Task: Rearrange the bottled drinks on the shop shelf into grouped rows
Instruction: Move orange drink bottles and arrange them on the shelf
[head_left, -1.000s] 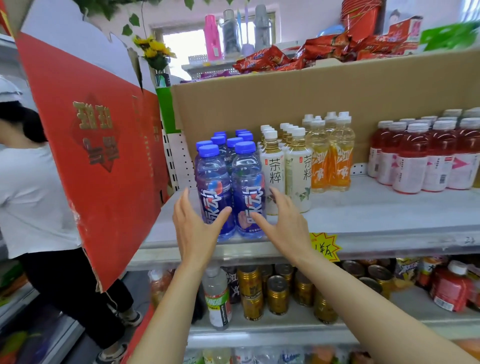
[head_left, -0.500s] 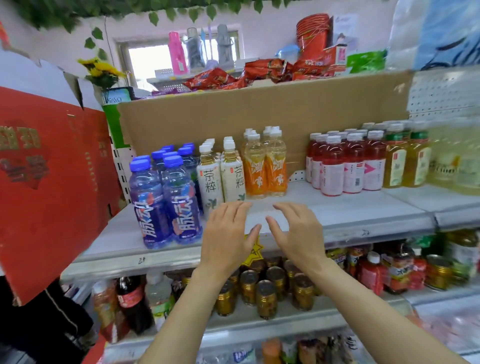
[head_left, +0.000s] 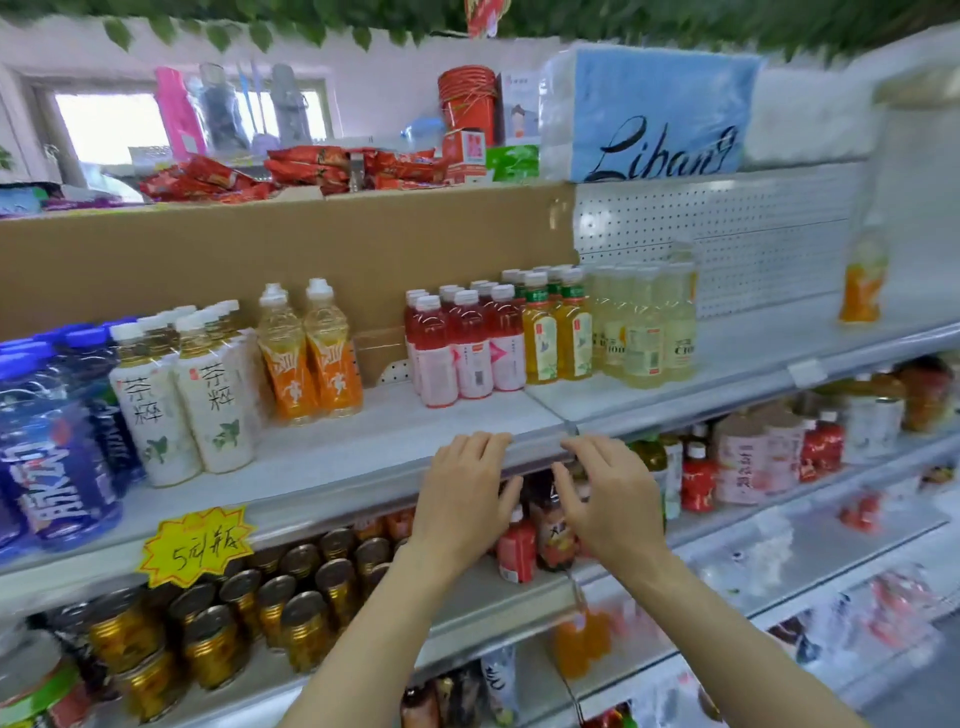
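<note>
Bottled drinks stand in grouped rows on the white shelf (head_left: 519, 415). From the left come blue bottles (head_left: 52, 441), white tea bottles (head_left: 182, 395), orange-label bottles (head_left: 311, 353), red bottles (head_left: 462, 343), yellow green-capped bottles (head_left: 556, 327) and pale yellow bottles (head_left: 644, 322). A lone orange bottle (head_left: 862, 275) stands far right. My left hand (head_left: 462, 499) and my right hand (head_left: 608, 499) hover side by side in front of the shelf edge, below the red bottles. Their fingers are loosely spread and hold nothing.
A cardboard sheet (head_left: 260, 249) backs the shelf's left part; a perforated panel (head_left: 727, 234) backs the right. Gold-lidded cans (head_left: 260, 613) and small bottles fill the lower shelf. A yellow price tag (head_left: 195, 545) hangs on the edge. Snack packs and a blue pack sit on top.
The view and both hands have shifted right along the shelf, from the blue bottles to below the red ones. Both hands stay empty.
</note>
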